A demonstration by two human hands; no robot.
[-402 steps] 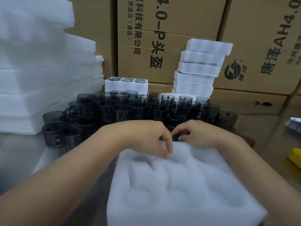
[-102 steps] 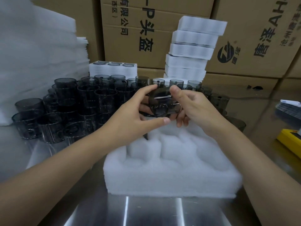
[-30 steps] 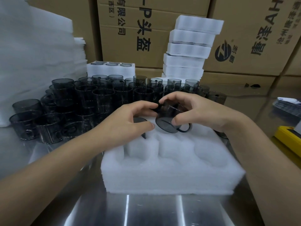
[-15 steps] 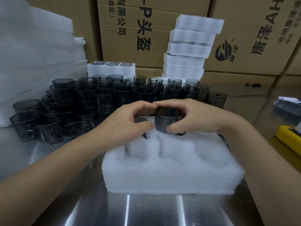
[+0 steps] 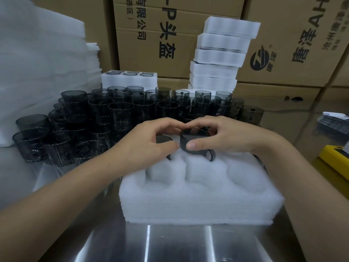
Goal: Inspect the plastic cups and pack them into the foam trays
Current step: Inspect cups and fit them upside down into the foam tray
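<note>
My left hand (image 5: 149,146) and right hand (image 5: 226,137) both pinch a smooth smoky cylindrical cup (image 5: 200,155) above soft white foam tray (image 5: 198,201).

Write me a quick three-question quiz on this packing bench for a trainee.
1. True or false: every front pocket of the foam tray already holds a cup.
2. Where do the loose cups stand? A) behind and left of the tray B) in front of the tray C) on top of the tray
3. Fill in: the right hand pinches a ___ over the tray's back row.
Key: 1 false; 2 A; 3 cup.
</note>
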